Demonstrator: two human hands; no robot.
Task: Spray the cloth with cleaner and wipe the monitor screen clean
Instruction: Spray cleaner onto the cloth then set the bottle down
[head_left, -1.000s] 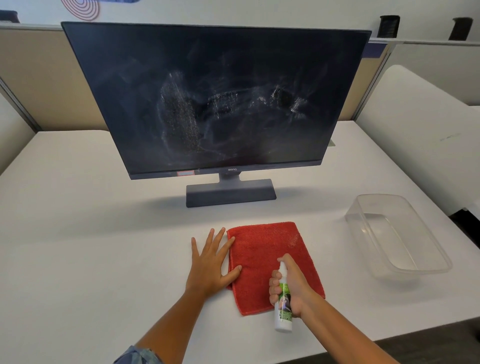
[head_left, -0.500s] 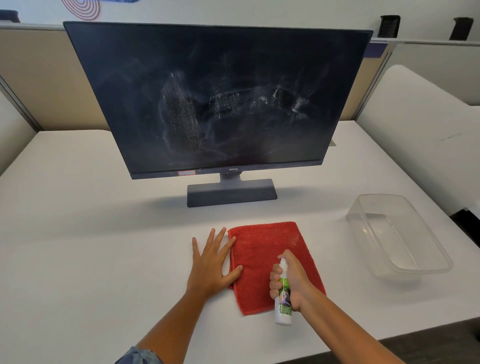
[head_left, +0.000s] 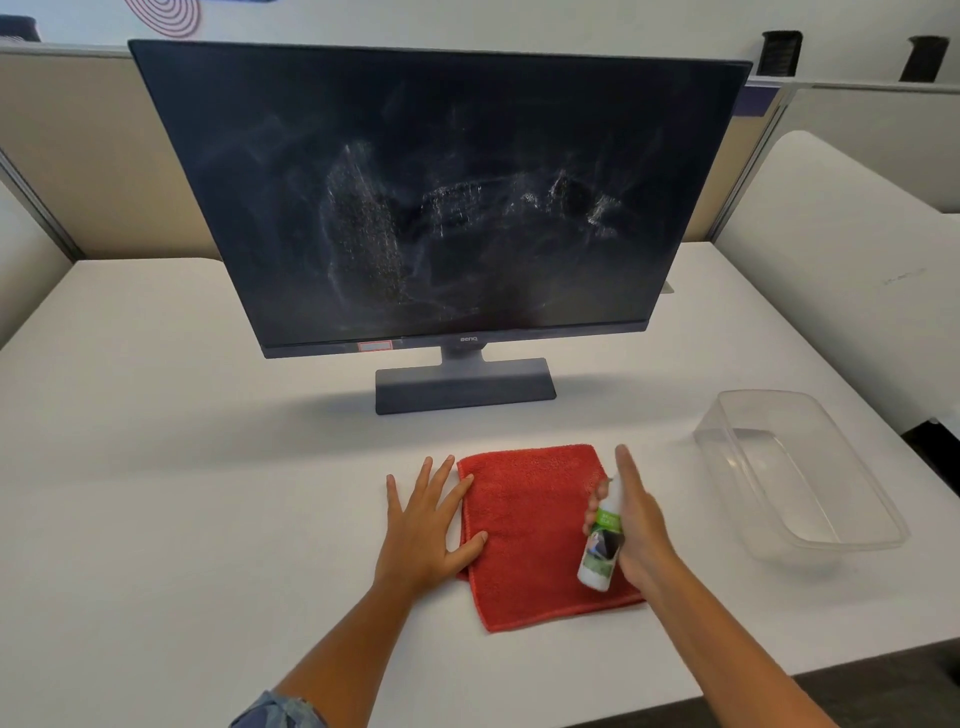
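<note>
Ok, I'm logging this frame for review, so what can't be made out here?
- Nozzle of the spray bottle: head view, mostly behind the fingers of the right hand.
- Its label text: too small to read.
- Whether the cloth is damp: no wet patch discernible.
- The red sticker on the monitor bezel: too small to read.

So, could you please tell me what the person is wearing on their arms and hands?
Both are bare: the left hand and the right hand show no gloves, rings, watch or bracelet. The forearms are uncovered. At the bottom edge a sleeve shows on the left arm, blue with a faded, denim-like pattern; none is in view on the right.
</note>
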